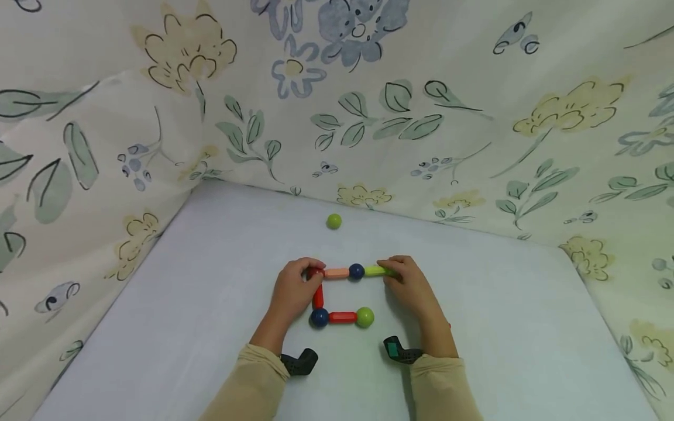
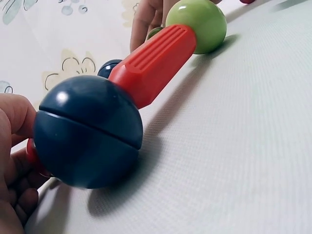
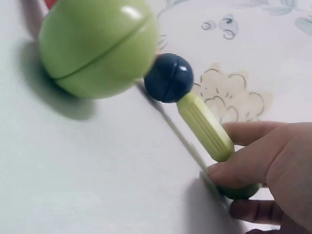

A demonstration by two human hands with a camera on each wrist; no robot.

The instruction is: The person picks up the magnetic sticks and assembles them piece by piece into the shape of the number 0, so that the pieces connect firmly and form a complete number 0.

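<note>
Magnetic-style rods and balls form a nearly square outline on the white table. My left hand (image 1: 292, 289) grips the red ball (image 1: 317, 272) at its far left corner, partly covered by the fingers. From there a peach rod (image 1: 337, 273) leads to a dark blue ball (image 1: 356, 271), then a yellow-green rod (image 1: 376, 271). At that rod's right end, my right hand (image 1: 412, 287) holds a green ball (image 3: 239, 190) between thumb and fingers. A red rod (image 1: 318, 297) runs nearer to another blue ball (image 2: 87, 131), joined by a red rod (image 2: 153, 66) to a light green ball (image 3: 97, 46).
A loose green ball (image 1: 334, 221) lies farther back on the table (image 1: 237, 228). A small red piece (image 1: 449, 325) peeks out beside the right forearm. Flower-printed cloth (image 1: 363, 134) hangs along the back and sides. Black wrist cameras (image 1: 300, 362) sit inside both forearms.
</note>
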